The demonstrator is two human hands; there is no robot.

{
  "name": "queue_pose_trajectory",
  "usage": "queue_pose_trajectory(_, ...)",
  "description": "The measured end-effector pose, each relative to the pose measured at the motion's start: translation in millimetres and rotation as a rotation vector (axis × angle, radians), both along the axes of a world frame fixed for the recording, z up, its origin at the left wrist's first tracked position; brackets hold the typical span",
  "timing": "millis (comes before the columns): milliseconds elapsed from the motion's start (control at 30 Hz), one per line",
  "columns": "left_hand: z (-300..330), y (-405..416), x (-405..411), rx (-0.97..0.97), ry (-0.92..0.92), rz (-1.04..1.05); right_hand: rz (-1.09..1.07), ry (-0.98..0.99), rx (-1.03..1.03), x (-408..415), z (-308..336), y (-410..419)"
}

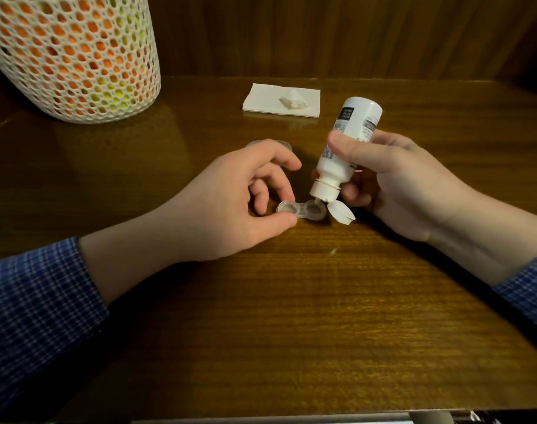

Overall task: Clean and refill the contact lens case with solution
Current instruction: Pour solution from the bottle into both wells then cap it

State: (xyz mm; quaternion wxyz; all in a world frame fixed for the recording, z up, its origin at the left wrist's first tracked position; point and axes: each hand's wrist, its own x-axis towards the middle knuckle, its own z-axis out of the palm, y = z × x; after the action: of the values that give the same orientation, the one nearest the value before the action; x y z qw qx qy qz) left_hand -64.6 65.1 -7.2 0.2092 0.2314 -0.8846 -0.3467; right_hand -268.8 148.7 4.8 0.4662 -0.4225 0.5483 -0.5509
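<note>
Head view, right hand [392, 182] gripping bottle [349, 142]

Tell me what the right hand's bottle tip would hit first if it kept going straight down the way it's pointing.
The right hand tilts the solution bottle nozzle-down over the lens case. Going straight on, the nozzle would probably meet the case's right-hand well first; depth is hard to judge.

A white mesh basket [74, 56] stands on the wooden table [291, 301].

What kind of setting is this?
Likely a home desk or cabinet nook: dark wooden tabletop backed by a wood panel wall, with a white mesh basket and a folded tissue.
</note>
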Motion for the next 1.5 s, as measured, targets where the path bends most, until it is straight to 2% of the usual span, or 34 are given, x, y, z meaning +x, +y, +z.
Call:
queue_pose_trajectory(300, 0.0, -0.4, -0.3, -0.018, -0.009, 0.002, -0.017, -0.212, 0.04, -5.1, 4.4, -2.6)
queue_pose_trajectory(667, -0.5, -0.9, -0.1, -0.018, -0.008, -0.004, 0.009, -0.029, -0.007, -1.6, -2.0, -2.0)
queue_pose_trajectory(1500, -0.8, -1.4, -0.1, 0.008, -0.001, -0.008, -0.012, -0.011, -0.009, 1.8, -0.7, 0.9)
